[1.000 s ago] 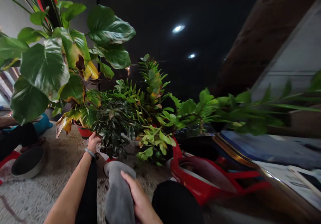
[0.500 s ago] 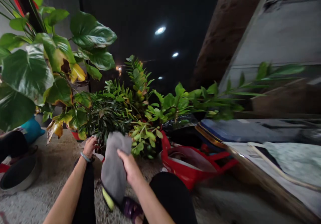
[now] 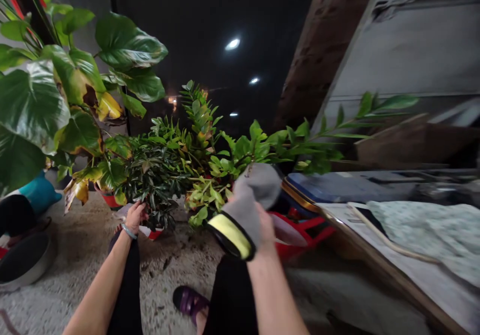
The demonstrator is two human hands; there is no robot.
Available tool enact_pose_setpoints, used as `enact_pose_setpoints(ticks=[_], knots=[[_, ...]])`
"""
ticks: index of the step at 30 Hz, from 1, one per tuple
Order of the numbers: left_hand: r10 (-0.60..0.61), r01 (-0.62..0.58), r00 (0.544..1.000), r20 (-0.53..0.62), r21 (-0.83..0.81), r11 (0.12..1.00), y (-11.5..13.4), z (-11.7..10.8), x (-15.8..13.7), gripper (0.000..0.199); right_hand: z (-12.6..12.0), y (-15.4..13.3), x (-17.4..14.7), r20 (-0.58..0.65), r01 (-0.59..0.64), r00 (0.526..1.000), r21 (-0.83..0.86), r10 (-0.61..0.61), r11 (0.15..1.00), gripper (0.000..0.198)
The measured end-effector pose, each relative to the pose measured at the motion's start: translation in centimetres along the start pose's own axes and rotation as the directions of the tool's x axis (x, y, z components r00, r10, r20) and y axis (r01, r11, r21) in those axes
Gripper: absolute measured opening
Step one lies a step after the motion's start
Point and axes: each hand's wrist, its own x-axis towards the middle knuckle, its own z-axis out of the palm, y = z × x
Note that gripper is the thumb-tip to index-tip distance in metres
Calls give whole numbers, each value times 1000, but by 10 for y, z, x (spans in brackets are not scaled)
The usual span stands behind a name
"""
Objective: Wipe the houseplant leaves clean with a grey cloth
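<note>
My right hand is closed around a grey cloth mitt with a yellow cuff edged in black. The mitt is raised in front of the red bag, its cuff turned toward me and its rounded end bent away. At the edge of a dark-leaved potted plant, my left hand has its fingers curled on the leaves; the fingertips are partly hidden. Below that plant, part of its red and white pot shows on the ground.
Large-leaved foliage hangs at the left, above a dark basin. More green plants spread behind the mitt. Toward the right, a board-like surface carries a patterned cloth. My purple sandal rests on the rough ground.
My right hand has swung the mitt to the right and up, turning its yellow cuff toward me. My left hand's fingers have closed at the dark-leaved plant. The view has shifted slightly right.
</note>
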Motion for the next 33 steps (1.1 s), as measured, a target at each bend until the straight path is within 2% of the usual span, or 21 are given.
enact_pose_setpoints(ticks=[1, 3, 4, 5, 7, 9, 10, 13, 15, 16, 18, 20, 22, 23, 25, 26, 27, 29, 31, 33], knots=[[-8, 8, 1000, -8, 4, 1000, -2, 1, 0, 42, 13, 19, -3, -10, -81, 997, -22, 81, 996, 13], [-29, 30, 999, -31, 16, 999, -5, 0, 3, 37, 23, 67, -24, 14, -162, 986, -60, 163, 985, 15], [-39, 40, 998, -52, 20, 999, -7, 0, 4, 34, 20, 90, -40, 31, -279, 958, -139, 286, 950, 20], [-46, 48, 996, -72, 20, 999, -9, -2, 6, 32, 14, 110, -57, -46, -383, 923, -225, 382, 896, 25], [-53, 55, 995, -87, 17, 998, -11, -5, 10, 29, -3, 130, -87, -101, -390, 920, -347, 379, 853, 25], [-53, 54, 997, -61, 15, 998, -13, -8, 12, 29, -8, 123, -105, -139, -327, 945, -431, 296, 841, 29], [-56, 56, 998, -42, 16, 998, -13, -9, 12, 29, -3, 111, -106, -139, -272, 962, -451, 235, 850, 33], [-58, 58, 998, -34, 13, 998, -13, -10, 11, 31, 41, 65, -85, -88, -4, 996, -413, -35, 911, 50], [-51, 51, 997, -53, 2, 999, -12, -10, 8, 30, 78, 47, -55, -78, 216, 964, -327, -254, 920, 56], [-48, 47, 997, -61, -5, 999, -11, -10, 7, 29, 91, 46, -40, -74, 270, 950, -295, -303, 917, 55], [-46, 45, 997, -70, -17, 999, -10, -12, 5, 30, 102, 58, -16, -61, 245, 961, -276, -271, 930, 48], [-47, 45, 995, -82, -27, 999, -9, -14, 5, 32, 88, 84, -9, -19, 98, 994, -308, -109, 946, 41], [-39, 37, 995, -90, -25, 999, -9, -17, 5, 33, 57, 113, -23, 17, -54, 998, -368, 65, 928, 38], [-34, 32, 996, -87, -19, 999, -10, -19, 6, 34, 41, 124, -36, -12, -118, 992, -406, 123, 906, 39], [-27, 27, 997, -71, -3, 1000, -11, -21, 7, 35, 16, 132, -66, -79, -188, 982, -512, 172, 838, 37], [-26, 26, 998, -61, 4, 1000, -11, -21, 8, 35, 11, 129, -79, -99, -202, 979, -551, 177, 810, 37], [-27, 27, 998, -55, 7, 1000, -12, -21, 8, 36, 12, 121, -88, -107, -189, 982, -580, 156, 792, 38], [-34, 34, 998, -56, 9, 999, -12, -21, 7, 35, 34, 98, -92, -78, -78, 996, -588, 39, 805, 43], [-35, 36, 998, -58, 9, 999, -11, -19, 6, 34, 70, 74, -77, -27, 115, 988, -517, -150, 848, 48], [-34, 35, 998, -47, 11, 999, -10, -17, 4, 35, 106, 63, -51, 27, 247, 967, -353, -254, 902, 46]])
